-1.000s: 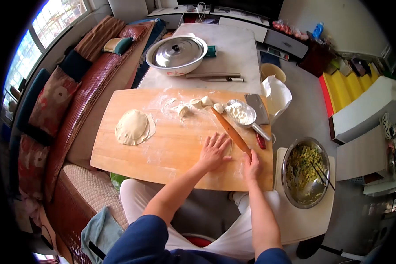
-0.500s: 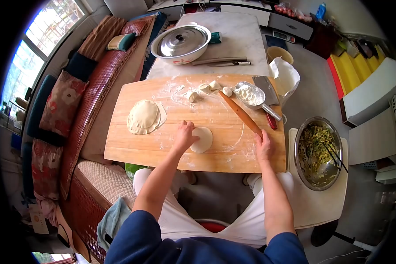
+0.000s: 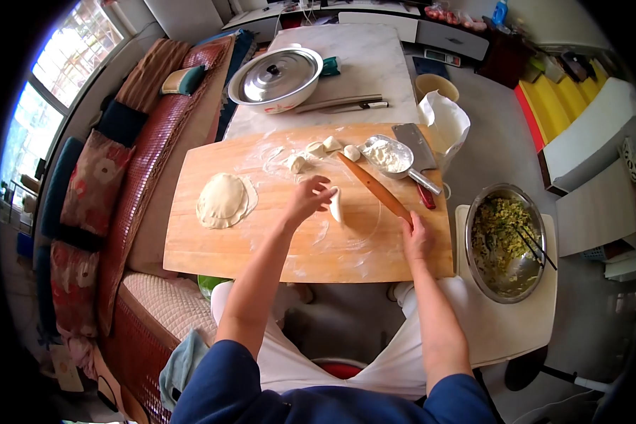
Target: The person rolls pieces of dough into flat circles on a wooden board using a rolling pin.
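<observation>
A thin round dough wrapper (image 3: 336, 207) is tipped up, nearly edge-on to me, over the floured wooden board (image 3: 261, 254). The fingers of my left hand (image 3: 309, 200) are at its upper left edge and appear to hold it. My right hand (image 3: 417, 237) is closed around the near end of a tapered wooden rolling pin (image 3: 376, 186), which slants away to the left on the board. Beyond my left hand lie several small dough pieces (image 3: 297, 164). A stack of rolled wrappers (image 3: 222, 201) rests on the board's left side.
A metal scoop of flour (image 3: 389, 155) and a cleaver (image 3: 415, 147) lie at the board's far right. The steel bowl of chopped filling (image 3: 505, 240), with chopsticks, stands to the right. Behind the board are a lidded basin (image 3: 274, 78) and a knife (image 3: 358, 107).
My left hand has moved up and right, lifting the wrapper from flat to edge-on. My right hand still grips the rolling pin. The whole view has shifted slightly.
</observation>
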`<act>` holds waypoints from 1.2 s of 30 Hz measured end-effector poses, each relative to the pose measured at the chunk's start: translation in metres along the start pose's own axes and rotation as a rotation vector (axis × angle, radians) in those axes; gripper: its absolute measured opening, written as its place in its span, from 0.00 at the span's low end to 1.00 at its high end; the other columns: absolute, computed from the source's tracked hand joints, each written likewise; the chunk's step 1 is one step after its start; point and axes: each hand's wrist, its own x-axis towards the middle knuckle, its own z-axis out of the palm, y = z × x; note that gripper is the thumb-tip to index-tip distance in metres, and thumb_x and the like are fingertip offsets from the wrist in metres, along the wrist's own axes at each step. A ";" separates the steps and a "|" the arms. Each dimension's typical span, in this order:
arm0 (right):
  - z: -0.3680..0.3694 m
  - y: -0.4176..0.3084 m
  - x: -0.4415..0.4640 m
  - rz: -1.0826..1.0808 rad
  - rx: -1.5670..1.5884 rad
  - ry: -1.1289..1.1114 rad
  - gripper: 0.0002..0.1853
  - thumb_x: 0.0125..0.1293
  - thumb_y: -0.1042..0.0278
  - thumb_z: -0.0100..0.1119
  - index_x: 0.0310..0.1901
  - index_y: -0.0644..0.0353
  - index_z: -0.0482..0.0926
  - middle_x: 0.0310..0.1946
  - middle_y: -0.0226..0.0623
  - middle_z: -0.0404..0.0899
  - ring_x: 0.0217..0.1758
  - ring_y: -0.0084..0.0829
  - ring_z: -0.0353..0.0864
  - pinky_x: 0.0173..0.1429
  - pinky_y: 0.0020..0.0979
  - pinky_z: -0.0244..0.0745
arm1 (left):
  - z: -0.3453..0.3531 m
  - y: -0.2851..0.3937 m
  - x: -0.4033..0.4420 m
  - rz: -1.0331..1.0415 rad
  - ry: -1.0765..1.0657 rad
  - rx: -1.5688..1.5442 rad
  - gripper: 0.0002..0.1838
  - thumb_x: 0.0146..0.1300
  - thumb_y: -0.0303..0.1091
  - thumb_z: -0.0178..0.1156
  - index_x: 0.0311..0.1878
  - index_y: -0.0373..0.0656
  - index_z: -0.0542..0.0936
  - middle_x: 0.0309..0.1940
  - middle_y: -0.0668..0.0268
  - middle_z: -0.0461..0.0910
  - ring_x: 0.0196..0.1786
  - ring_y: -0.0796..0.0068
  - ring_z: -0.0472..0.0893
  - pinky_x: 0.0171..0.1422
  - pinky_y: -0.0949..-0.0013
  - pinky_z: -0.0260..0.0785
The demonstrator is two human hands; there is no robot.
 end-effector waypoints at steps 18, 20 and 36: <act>0.002 0.004 -0.001 0.050 0.055 -0.032 0.16 0.66 0.55 0.67 0.49 0.56 0.82 0.34 0.42 0.83 0.35 0.48 0.82 0.38 0.46 0.74 | 0.096 -0.072 0.065 0.129 0.246 1.037 0.40 0.72 0.64 0.47 0.79 0.50 0.59 0.82 0.61 0.51 0.83 0.48 0.48 0.84 0.44 0.35; 0.003 0.004 0.000 0.024 0.069 -0.008 0.16 0.66 0.56 0.67 0.48 0.57 0.82 0.33 0.43 0.83 0.35 0.48 0.82 0.38 0.46 0.75 | 0.066 -0.076 0.074 0.043 0.311 1.020 0.41 0.71 0.64 0.47 0.80 0.50 0.58 0.82 0.62 0.50 0.83 0.49 0.48 0.84 0.45 0.36; -0.001 0.003 0.001 0.004 0.054 -0.094 0.21 0.66 0.52 0.67 0.50 0.63 0.82 0.38 0.46 0.84 0.39 0.50 0.82 0.43 0.46 0.76 | 0.020 -0.069 -0.064 0.460 -0.027 0.798 0.37 0.66 0.46 0.63 0.76 0.52 0.63 0.80 0.61 0.56 0.81 0.53 0.53 0.82 0.44 0.44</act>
